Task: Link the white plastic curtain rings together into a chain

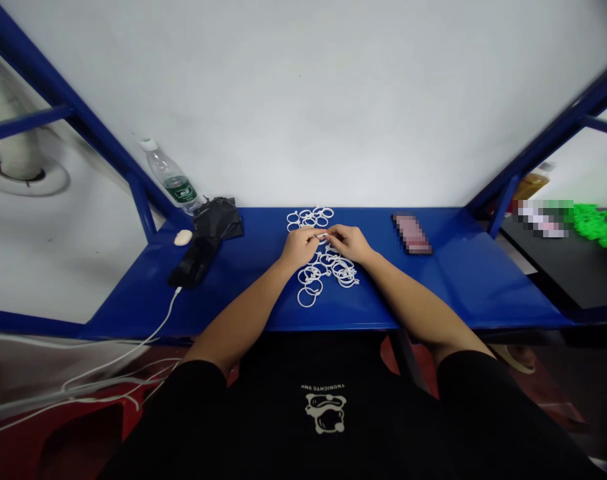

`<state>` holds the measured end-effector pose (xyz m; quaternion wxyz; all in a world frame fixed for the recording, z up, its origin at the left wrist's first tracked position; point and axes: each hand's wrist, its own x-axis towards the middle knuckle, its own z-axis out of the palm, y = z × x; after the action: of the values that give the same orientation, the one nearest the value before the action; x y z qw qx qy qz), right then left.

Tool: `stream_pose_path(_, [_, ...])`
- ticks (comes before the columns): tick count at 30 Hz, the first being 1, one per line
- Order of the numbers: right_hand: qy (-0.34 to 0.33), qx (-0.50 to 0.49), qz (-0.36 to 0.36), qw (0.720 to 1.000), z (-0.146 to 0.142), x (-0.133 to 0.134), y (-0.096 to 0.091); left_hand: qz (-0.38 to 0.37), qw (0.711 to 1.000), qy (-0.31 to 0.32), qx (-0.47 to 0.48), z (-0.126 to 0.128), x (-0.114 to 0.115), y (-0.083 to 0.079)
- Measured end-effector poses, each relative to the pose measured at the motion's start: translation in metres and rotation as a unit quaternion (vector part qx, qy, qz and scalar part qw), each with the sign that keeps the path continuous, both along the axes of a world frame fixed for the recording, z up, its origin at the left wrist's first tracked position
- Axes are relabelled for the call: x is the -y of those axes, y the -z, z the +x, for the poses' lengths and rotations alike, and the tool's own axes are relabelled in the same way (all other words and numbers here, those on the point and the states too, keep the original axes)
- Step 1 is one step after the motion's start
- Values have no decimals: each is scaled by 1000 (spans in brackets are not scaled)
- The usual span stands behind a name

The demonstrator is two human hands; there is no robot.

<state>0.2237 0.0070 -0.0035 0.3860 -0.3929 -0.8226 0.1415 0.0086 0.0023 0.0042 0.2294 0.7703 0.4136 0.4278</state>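
Note:
My left hand (301, 247) and my right hand (349, 241) meet over the middle of the blue table, fingertips pinched together. Between them they hold a small white ring (322, 236), mostly covered by the fingers. Nearer to me lies a loose pile of white plastic rings (306, 297) with small tabs, several of them overlapping. Just beyond my hands sits a second group of white rings (293, 219), close to the wall.
On the blue table (253, 300) at left are a black plastic bag (218, 220), a black power bank-like block (196, 261) with a white cable (156, 327), a beige round piece (183, 237) and a water bottle (176, 183). A phone (412, 233) lies right. Blue frame bars (506, 207) flank both sides.

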Motion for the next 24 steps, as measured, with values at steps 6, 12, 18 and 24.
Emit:
stream_pose_path(6, [63, -36, -17, 997, 6, -2, 1, 0, 993, -113, -35, -12, -12, -4])
stream_pose_path(12, [52, 4, -31, 998, 8, -8, 6, -112, 948, -195, -223, -27, -23, 1])
stream_pose_path(18, [59, 20, -47, 997, 8, -10, 10, -111, 940, -179, -269, -23, -20, 2])
stream_pose_path(24, [44, -4, -48, 998, 3, -3, 7, -13, 987, -127, -97, -13, -13, -1])
